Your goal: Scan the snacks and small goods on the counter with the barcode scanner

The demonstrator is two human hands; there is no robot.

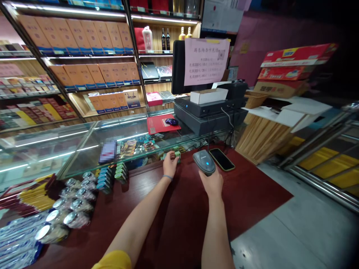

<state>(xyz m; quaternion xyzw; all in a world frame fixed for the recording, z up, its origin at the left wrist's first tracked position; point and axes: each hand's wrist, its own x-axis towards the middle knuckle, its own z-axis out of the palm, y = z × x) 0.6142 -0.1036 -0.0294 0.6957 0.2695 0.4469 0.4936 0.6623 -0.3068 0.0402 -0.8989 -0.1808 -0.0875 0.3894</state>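
My right hand (212,183) grips a grey barcode scanner (203,161) with a blue light on top, held over the dark red counter (174,216). My left hand (170,163) is closed around a small green pack (177,154) at the edge of the glass display case (84,149). A black phone (221,159) with a yellow-green edge lies flat on the counter just right of the scanner.
Small green and blue packs (112,175) and round tins (70,205) line the counter's left. A till with a monitor (179,67), pink notice (206,61), white box (209,96), red pad and mouse (171,121) sits behind. Shelves of boxed goods fill the wall. Metal railings (322,149) stand right.
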